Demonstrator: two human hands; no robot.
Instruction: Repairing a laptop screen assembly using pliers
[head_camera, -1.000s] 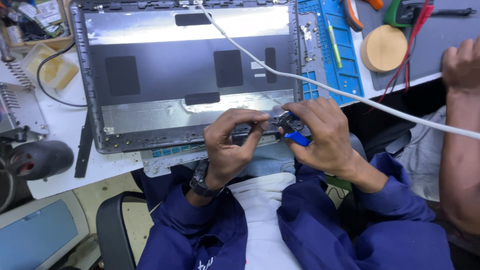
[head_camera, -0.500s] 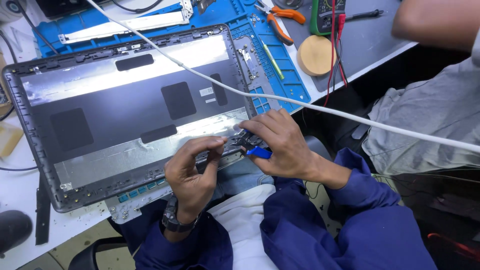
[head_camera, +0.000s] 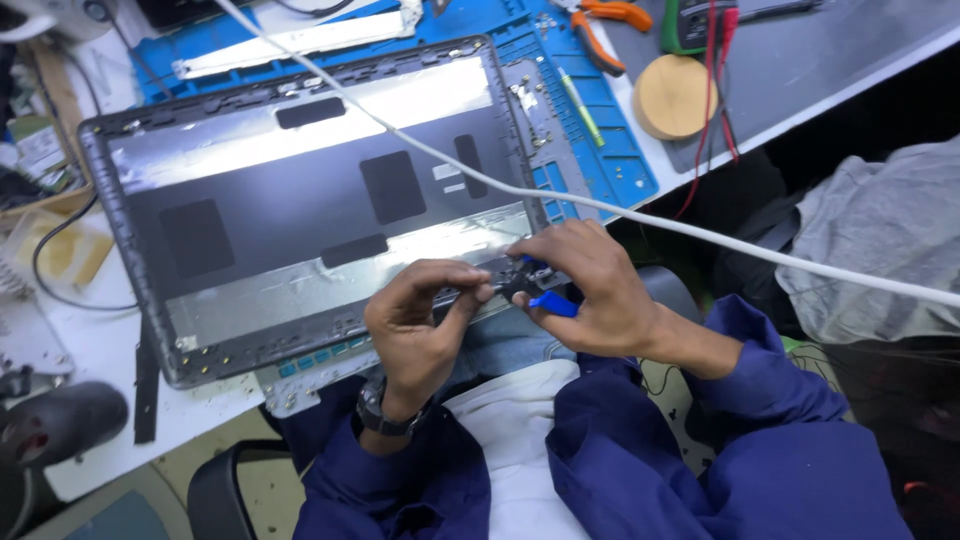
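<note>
A dark laptop lid shell (head_camera: 300, 190) lies inside-up on the bench, with silver foil strips and black pads on it. My left hand (head_camera: 420, 320) pinches a small dark part at the shell's near edge. My right hand (head_camera: 585, 290) grips a blue-handled tool (head_camera: 550, 303), its tip at that same small part between the two hands. Both sleeves are dark blue, and a watch sits on my left wrist.
A white cable (head_camera: 600, 205) crosses over the shell toward the right. A blue work mat (head_camera: 590, 150) lies under the shell, with orange-handled pliers (head_camera: 600, 20), a round wooden disc (head_camera: 675, 95) and red leads behind. A grey cloth (head_camera: 880, 240) is at right.
The view has swung so the shell now sits further left and tilted. Both hands stay together at the shell's near edge with the tool. The other person's arm at right has left the view.
</note>
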